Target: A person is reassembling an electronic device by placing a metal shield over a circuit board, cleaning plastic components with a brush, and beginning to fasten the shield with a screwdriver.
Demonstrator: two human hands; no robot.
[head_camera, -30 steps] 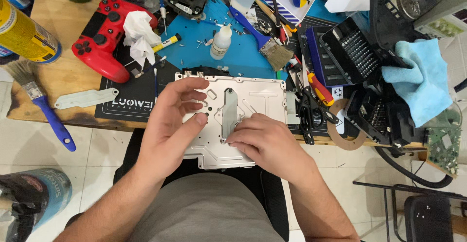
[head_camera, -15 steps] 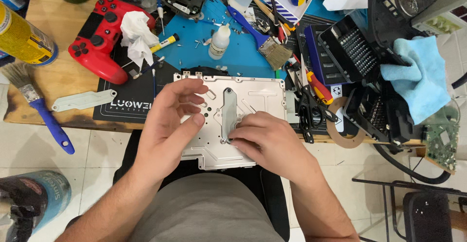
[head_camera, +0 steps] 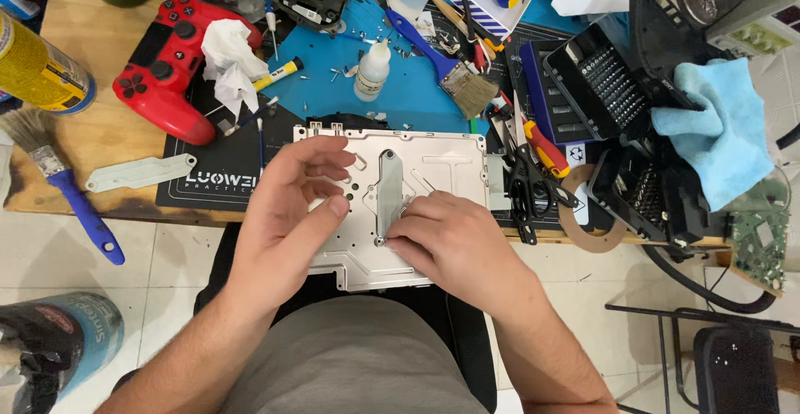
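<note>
A flat silver metal shield plate (head_camera: 450, 168) lies at the bench's near edge, partly over my lap. An oblong metal bracket (head_camera: 389, 189) sits upright along its middle. My left hand (head_camera: 287, 214) rests on the plate's left half, fingers curled, thumb pointing at the bracket. My right hand (head_camera: 454, 243) presses its fingertips at the bracket's lower end, pinching something too small to make out.
A red game controller (head_camera: 162, 68) and crumpled tissue (head_camera: 229, 60) lie at the back left on a black mat (head_camera: 217, 177). Brushes (head_camera: 71, 197), a small white bottle (head_camera: 372, 71), scissors (head_camera: 525, 193), a screwdriver bit case (head_camera: 600, 89) and a light blue cloth (head_camera: 725, 131) crowd the bench.
Both hands stay on the plate; my left hand's fingers have curled slightly and the right fingertips have shifted a little at the bracket's lower end.
</note>
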